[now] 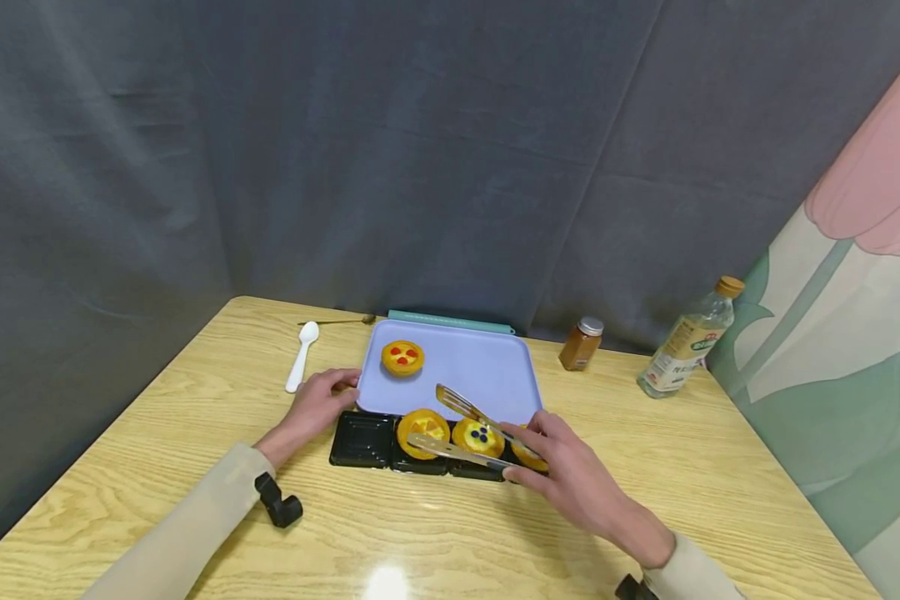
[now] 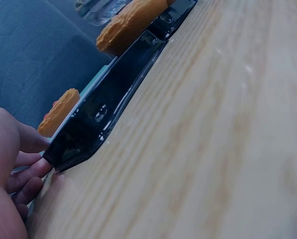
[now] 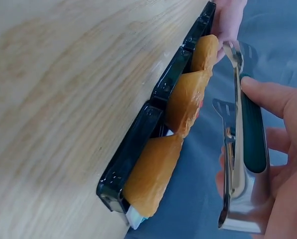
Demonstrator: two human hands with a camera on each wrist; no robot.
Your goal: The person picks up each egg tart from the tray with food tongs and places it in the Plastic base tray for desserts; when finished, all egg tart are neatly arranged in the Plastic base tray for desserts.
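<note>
The person's right hand (image 1: 570,477) grips the tongs (image 3: 253,134), thumb along the green handle pad; the two tong arms stand spread. The left hand (image 1: 317,408) has its fingers at the left edge of the lavender tray (image 1: 487,358) — from where I stand, I cannot tell whether they pinch it or only touch it.

Reference relation: tong tips to tarts. The black tray (image 1: 363,442) lies lengthwise, left to right, along the near edge of the lavender tray. The tongs point left and slightly away from the person, roughly along that axis. In the head view, the near tip overlies the orange-topped tart (image 1: 423,422), second compartment from the left; the far tip overlies the near part of the lavender tray. The right wrist view shows the tongs apart from the tarts — no contact is visible. The blueberry-topped tart (image 1: 465,433) occupies the third compartment. The end tart (image 1: 527,457), partly hidden, is nearest the right hand.

Appearance: round golden-brown shells. The blueberry-topped tart has pale yellow filling and a dark blue cluster; its left neighbour carries orange wedges. A red-topped tart (image 1: 402,358) sits on the lavender tray, left side.
</note>
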